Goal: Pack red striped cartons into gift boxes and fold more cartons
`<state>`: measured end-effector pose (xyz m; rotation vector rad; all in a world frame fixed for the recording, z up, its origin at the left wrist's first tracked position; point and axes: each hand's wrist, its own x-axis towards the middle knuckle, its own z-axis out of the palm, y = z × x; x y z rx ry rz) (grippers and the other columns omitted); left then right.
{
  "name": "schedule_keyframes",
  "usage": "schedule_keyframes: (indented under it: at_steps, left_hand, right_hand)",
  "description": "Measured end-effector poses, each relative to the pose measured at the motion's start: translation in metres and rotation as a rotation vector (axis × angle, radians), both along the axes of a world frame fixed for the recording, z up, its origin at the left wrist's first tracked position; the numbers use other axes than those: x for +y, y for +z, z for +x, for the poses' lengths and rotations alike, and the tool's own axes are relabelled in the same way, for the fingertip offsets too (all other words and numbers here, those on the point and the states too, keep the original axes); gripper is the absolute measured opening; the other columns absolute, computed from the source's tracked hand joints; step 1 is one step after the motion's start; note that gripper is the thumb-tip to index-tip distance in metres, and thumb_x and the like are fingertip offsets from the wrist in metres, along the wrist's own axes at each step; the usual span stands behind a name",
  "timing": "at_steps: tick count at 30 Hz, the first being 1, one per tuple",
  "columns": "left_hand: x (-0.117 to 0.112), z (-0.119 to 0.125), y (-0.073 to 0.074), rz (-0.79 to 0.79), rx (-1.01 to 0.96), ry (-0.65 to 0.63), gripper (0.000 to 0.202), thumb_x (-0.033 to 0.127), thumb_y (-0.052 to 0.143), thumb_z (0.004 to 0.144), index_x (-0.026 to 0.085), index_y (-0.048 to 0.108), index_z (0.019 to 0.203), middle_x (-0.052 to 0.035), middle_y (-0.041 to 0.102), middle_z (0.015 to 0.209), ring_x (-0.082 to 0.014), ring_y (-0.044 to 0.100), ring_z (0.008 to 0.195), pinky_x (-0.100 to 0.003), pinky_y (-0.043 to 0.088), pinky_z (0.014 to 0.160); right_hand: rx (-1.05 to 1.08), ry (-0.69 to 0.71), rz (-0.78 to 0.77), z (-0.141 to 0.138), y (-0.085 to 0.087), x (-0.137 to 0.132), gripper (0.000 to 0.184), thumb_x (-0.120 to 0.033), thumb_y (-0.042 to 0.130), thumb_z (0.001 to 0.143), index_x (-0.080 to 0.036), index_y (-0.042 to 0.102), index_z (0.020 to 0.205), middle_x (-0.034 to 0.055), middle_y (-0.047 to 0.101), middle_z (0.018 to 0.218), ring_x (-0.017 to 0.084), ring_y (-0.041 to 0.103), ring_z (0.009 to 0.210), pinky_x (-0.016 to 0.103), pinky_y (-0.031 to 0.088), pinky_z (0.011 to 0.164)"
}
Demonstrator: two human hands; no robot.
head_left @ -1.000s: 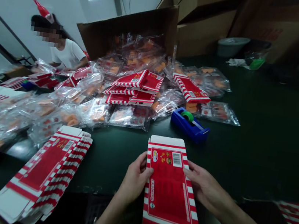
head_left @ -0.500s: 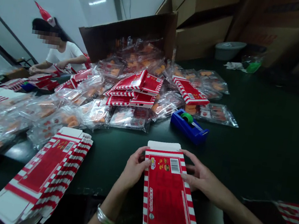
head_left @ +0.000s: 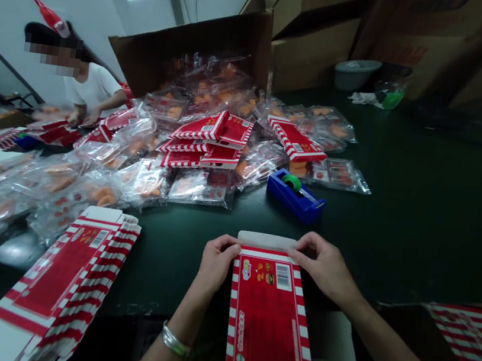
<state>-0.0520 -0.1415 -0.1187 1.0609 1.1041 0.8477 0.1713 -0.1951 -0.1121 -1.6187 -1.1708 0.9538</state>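
Observation:
A red and white striped flat cardboard box (head_left: 268, 322) lies before me, its white end flap (head_left: 266, 241) pointing away. My left hand (head_left: 218, 261) pinches the box's upper left corner between thumb and fingers. At the upper right corner, the thumb and fingertips of my right hand (head_left: 323, 264) close on the edge by the flap. To the left lies a fanned stack of the same flat boxes (head_left: 61, 275). Beyond my hands stands a blue tape dispenser (head_left: 296, 199) with a green roll.
Bagged orange toy pieces (head_left: 142, 181) are heaped across the table's far side, with several red boxes (head_left: 211, 140) on top. A co-worker (head_left: 92, 88) sits at far left. Brown cartons (head_left: 312, 53) and a grey basin (head_left: 355, 74) stand behind. A carton of striped boxes (head_left: 470, 338) is at right.
My right hand has shifted from the box's right side up to its top right corner by the flap. My left hand keeps its corner. The view has turned slightly right.

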Motion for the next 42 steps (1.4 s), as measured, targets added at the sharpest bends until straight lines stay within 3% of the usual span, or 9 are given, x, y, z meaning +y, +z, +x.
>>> schedule_keyframes:
  at_steps: [5,9,13,18,23,26,29,34,42]
  left_hand:
    - [0.0,0.003,0.007,-0.028,-0.05,0.023,0.03,0.025,0.065,0.061,0.02,0.057,0.089,0.0054,0.058,0.068,-0.0098,0.054,0.057,-0.02,0.043,0.054]
    - [0.002,0.003,0.01,0.008,-0.003,-0.093,0.018,0.024,0.061,0.063,0.018,0.057,0.079,0.0046,0.056,0.066,-0.009,0.051,0.054,-0.02,0.041,0.052]
    - [0.004,0.001,0.011,0.037,0.047,-0.12,0.01,0.022,0.062,0.063,0.016,0.057,0.068,0.0034,0.055,0.063,-0.0089,0.049,0.054,-0.02,0.039,0.053]
    - [-0.001,0.001,0.018,0.028,0.067,-0.177,0.016,0.03,0.064,0.068,0.015,0.058,0.07,0.0015,0.059,0.071,-0.0103,0.051,0.062,-0.021,0.04,0.058]
    - [-0.006,0.011,0.011,0.119,0.168,-0.188,0.027,0.037,0.068,0.068,0.017,0.051,0.064,0.0039,0.052,0.061,-0.0093,0.045,0.056,-0.021,0.036,0.054]
    - [-0.004,0.014,0.01,0.145,0.22,-0.233,0.022,0.035,0.067,0.066,0.016,0.055,0.068,0.0037,0.052,0.063,-0.0099,0.045,0.057,-0.021,0.037,0.054]
    - [0.003,0.017,0.014,0.136,0.259,-0.24,0.023,0.038,0.064,0.067,0.017,0.055,0.067,0.0042,0.049,0.059,-0.0101,0.044,0.055,-0.021,0.036,0.052]
    - [0.007,0.021,0.02,0.161,0.316,-0.269,0.021,0.037,0.062,0.069,0.017,0.056,0.066,0.0038,0.051,0.058,-0.0106,0.044,0.055,-0.021,0.035,0.051]
    - [-0.006,0.012,0.023,0.293,0.312,-0.362,0.022,0.034,0.055,0.083,0.018,0.064,0.071,-0.0004,0.06,0.071,-0.0137,0.052,0.068,-0.021,0.04,0.059]
  right_hand:
    - [0.05,0.164,-0.028,0.003,0.006,0.003,0.042,-0.041,0.064,0.07,-0.021,0.057,0.106,0.0015,0.064,0.078,0.02,0.064,0.072,0.03,0.052,0.063]
    - [-0.11,0.245,0.071,0.002,0.0,0.0,0.021,-0.038,0.056,0.08,-0.019,0.065,0.078,0.0048,0.066,0.082,0.02,0.063,0.076,0.029,0.05,0.066]
    - [-0.23,0.288,0.221,0.005,-0.008,-0.007,0.022,-0.036,0.054,0.086,-0.021,0.069,0.082,0.0063,0.065,0.09,0.02,0.062,0.084,0.031,0.048,0.075]
    - [0.004,0.353,-0.025,0.014,-0.001,-0.014,0.035,-0.052,0.057,0.084,-0.021,0.073,0.088,0.0089,0.062,0.118,0.026,0.06,0.104,0.034,0.049,0.084]
    - [0.25,0.356,-0.21,0.016,0.008,-0.011,0.034,-0.048,0.073,0.069,-0.016,0.065,0.073,0.0101,0.065,0.111,0.025,0.064,0.095,0.033,0.052,0.077]
    - [0.27,0.367,-0.254,0.012,0.014,-0.007,0.035,-0.044,0.075,0.065,-0.017,0.06,0.081,0.0084,0.069,0.095,0.024,0.066,0.086,0.032,0.052,0.069]
    - [0.235,0.303,-0.268,0.007,0.02,-0.004,0.034,-0.047,0.07,0.068,-0.018,0.06,0.084,0.005,0.069,0.078,0.022,0.066,0.072,0.03,0.051,0.062]
    - [0.143,0.222,-0.23,0.005,0.02,-0.002,0.028,-0.047,0.063,0.07,-0.019,0.059,0.072,0.0036,0.069,0.071,0.022,0.066,0.067,0.03,0.05,0.059]
    - [-0.04,0.386,-0.165,0.017,0.021,-0.004,0.025,-0.043,0.062,0.073,-0.019,0.059,0.065,0.002,0.069,0.069,0.019,0.065,0.066,0.027,0.048,0.055]
